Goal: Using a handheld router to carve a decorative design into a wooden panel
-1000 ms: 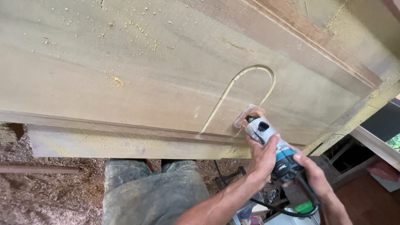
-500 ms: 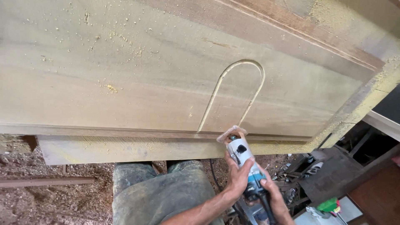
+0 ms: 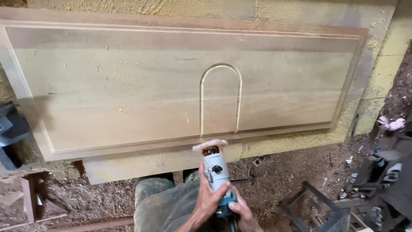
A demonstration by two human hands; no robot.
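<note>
Both my hands hold a small trim router point(image 3: 214, 165) with a grey and teal body and a clear square base. My left hand point(image 3: 207, 199) wraps its body from the left, and my right hand point(image 3: 243, 213) grips the lower end from the right. The router's base sits just off the near edge of a large wooden panel point(image 3: 128, 99), pulled back over my knees. An arch-shaped groove point(image 3: 220, 68) is cut into the panel, its two legs ending close to the near edge. A routed border line runs around the panel.
The panel rests on a sawdust-covered bench point(image 3: 377, 64). Wood shavings cover the floor. A dark metal frame point(image 3: 317, 206) and tool clutter point(image 3: 382, 172) lie at the right. A dark object point(image 3: 10, 133) sits at the left edge, wooden scraps point(image 3: 34, 197) below it.
I have drawn the router back off the panel toward my body, and the view has widened so the whole panel and arch show.
</note>
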